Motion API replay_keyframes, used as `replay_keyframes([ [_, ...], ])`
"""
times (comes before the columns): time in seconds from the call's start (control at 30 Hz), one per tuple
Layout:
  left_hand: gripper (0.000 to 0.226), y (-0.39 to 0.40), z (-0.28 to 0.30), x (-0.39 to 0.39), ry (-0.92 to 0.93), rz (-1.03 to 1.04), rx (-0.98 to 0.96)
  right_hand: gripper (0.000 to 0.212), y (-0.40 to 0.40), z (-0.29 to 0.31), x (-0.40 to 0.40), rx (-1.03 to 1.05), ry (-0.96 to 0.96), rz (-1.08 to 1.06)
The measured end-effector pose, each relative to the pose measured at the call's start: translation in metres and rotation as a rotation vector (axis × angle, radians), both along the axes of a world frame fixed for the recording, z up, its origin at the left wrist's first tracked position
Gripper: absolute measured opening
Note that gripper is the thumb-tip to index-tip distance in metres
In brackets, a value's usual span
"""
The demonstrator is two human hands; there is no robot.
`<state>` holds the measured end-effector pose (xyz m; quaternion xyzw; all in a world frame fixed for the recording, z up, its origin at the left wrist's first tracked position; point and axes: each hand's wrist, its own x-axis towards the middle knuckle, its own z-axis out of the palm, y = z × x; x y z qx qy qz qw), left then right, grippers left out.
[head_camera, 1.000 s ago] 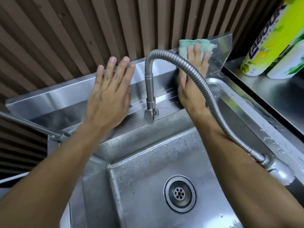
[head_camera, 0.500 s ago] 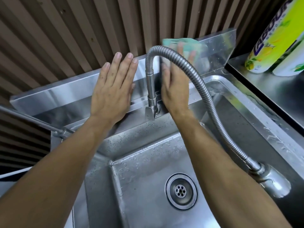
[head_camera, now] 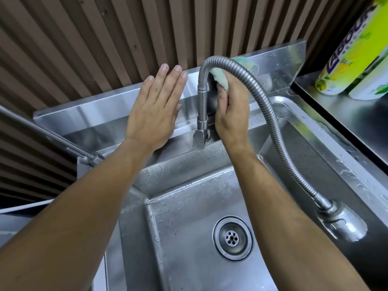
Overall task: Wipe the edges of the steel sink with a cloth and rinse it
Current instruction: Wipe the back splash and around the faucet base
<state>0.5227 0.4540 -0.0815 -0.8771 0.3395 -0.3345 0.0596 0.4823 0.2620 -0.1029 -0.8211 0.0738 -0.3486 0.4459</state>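
The steel sink (head_camera: 327, 143) fills the lower view, its basin wet with a round drain (head_camera: 232, 238). My left hand (head_camera: 155, 110) lies flat with straight fingers on the sink's back splash panel (head_camera: 88, 114), left of the tap. My right hand (head_camera: 231, 110) grips a pale green cloth (head_camera: 220, 79) against the back panel, just right of the tap's upright pipe (head_camera: 202, 106) and under the arch of the flexible hose (head_camera: 270, 114). Part of the cloth is hidden behind the hose.
The hose ends in a chrome spray head (head_camera: 342, 221) lying on the sink's right rim. Two yellow-green bottles (head_camera: 357, 49) stand on a steel shelf at the right. A ribbed brown wall (head_camera: 105, 38) rises behind. A metal rod (head_camera: 48, 133) runs at the left.
My right hand has slid the cloth leftward along the back panel, from the right corner to beside the tap pipe, and now bunches it. My left hand stays flat on the panel.
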Motion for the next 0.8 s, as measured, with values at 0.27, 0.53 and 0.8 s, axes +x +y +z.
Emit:
replay_keyframes([
  [0.27,0.056,-0.003,-0.001,-0.001,0.024,0.008,-0.005,0.036,0.041,0.01,-0.103,0.896,0.276,-0.126],
  [0.53,0.059,-0.002,0.001,-0.004,0.068,0.018,-0.001,0.037,0.037,0.029,-0.087,0.103,0.001,-0.016],
  [0.8,0.059,-0.001,-0.001,-0.001,0.069,-0.003,-0.004,0.054,-0.004,-0.018,-0.013,-0.432,0.107,0.116],
])
